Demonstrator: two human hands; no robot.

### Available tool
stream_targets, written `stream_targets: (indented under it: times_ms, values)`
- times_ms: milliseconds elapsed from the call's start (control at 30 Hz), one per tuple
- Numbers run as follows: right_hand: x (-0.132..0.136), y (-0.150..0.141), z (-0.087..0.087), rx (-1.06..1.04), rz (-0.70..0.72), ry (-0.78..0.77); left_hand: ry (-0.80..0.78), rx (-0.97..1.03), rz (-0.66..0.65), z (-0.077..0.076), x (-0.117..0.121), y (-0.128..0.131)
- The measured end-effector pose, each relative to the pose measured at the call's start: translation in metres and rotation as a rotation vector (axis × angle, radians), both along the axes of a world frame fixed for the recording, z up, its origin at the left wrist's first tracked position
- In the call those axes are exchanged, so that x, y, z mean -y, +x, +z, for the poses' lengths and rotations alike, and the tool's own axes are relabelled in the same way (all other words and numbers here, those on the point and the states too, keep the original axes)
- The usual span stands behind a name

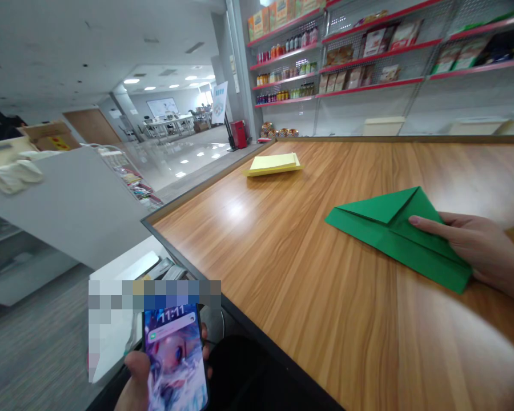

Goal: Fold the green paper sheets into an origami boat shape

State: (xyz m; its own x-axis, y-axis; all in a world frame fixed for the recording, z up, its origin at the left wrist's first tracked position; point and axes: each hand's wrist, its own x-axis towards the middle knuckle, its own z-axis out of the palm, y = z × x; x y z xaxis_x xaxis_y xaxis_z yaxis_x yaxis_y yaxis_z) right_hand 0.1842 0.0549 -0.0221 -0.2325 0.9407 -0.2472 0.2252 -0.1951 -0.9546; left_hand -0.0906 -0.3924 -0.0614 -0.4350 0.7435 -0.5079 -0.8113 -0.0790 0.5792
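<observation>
Green folded paper point(400, 237) under right hand point(482, 251), near table edge point(223, 297).

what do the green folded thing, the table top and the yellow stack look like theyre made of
Green folded thing: looks like matte coloured paper, with sharp creases and thin flat layers; the right hand rests on it. Table top: wood grain with a glossy sheen from ceiling lights, probably laminate or varnished wood, dark edge trim. Yellow stack: seems to be pale paper sheets, flat with thin edges.
</observation>
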Motion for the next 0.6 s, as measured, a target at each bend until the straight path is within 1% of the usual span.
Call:
stream_targets:
  times_ms: [133, 267, 333, 433, 533, 600]
  values:
    - [0.005, -0.007, 0.005, 0.038, -0.015, -0.016, -0.047, 0.001, 0.018, 0.006, -0.001, -0.003]
    - [0.006, -0.011, 0.006, 0.079, -0.059, -0.002, -0.009, 0.007, 0.094, 0.007, -0.004, -0.006]
    - [0.005, -0.011, 0.004, 0.103, -0.061, 0.007, 0.008, 0.015, 0.081, 0.005, -0.004, -0.008]
    - [0.003, -0.010, 0.002, 0.123, -0.056, 0.012, 0.032, 0.030, 0.018, 0.002, -0.003, -0.010]
    - [0.003, -0.011, 0.001, 0.125, -0.065, -0.001, 0.032, 0.031, 0.031, 0.002, -0.002, -0.011]
    - [0.004, -0.013, 0.003, 0.121, -0.066, -0.012, -0.019, 0.007, 0.039, 0.000, 0.000, -0.011]
